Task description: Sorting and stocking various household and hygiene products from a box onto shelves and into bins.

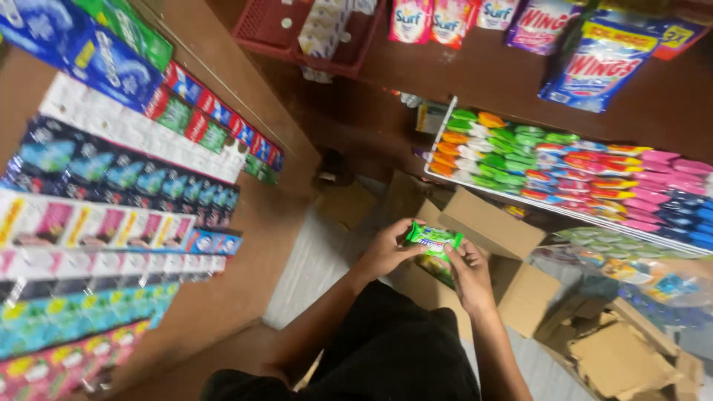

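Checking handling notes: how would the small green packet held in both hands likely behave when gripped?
The green packet probably keeps its shape: it spans left hand to right hand without sagging. Likely light, held by fingertips alone. Its glossy wrapper may be slippery.

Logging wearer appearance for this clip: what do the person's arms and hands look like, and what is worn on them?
Both forearms are bare, with no sleeve in view. The left hand and right hand are bare too: no gloves, and no rings, watch or bracelet that I can make out, though the picture is somewhat blurred. Lower in the frame is dark, black clothing.
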